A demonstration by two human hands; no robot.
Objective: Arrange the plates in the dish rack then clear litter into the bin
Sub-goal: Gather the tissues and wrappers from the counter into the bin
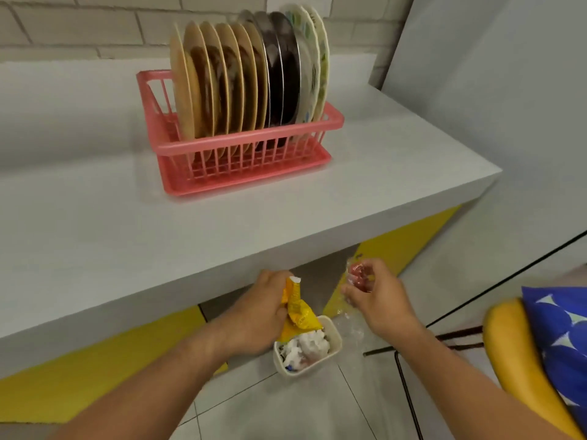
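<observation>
A pink dish rack [251, 144] stands on the white counter [95, 236], filled with several upright plates [228, 77]: tan, dark and white patterned ones. Below the counter's edge my left hand [257, 315] grips a crumpled yellow wrapper [297, 309] just above a small cream bin [333, 350] on the floor. The bin holds crumpled white litter. My right hand [378, 296] holds a red-and-clear plastic wrapper [357, 274], up and to the right of the bin.
Yellow cabinet fronts [95, 373] run under the counter. A yellow chair [521, 354] with a blue patterned cloth [562, 338] stands at the right, its black metal legs [409, 395] close to the bin. Grey tiled floor lies below.
</observation>
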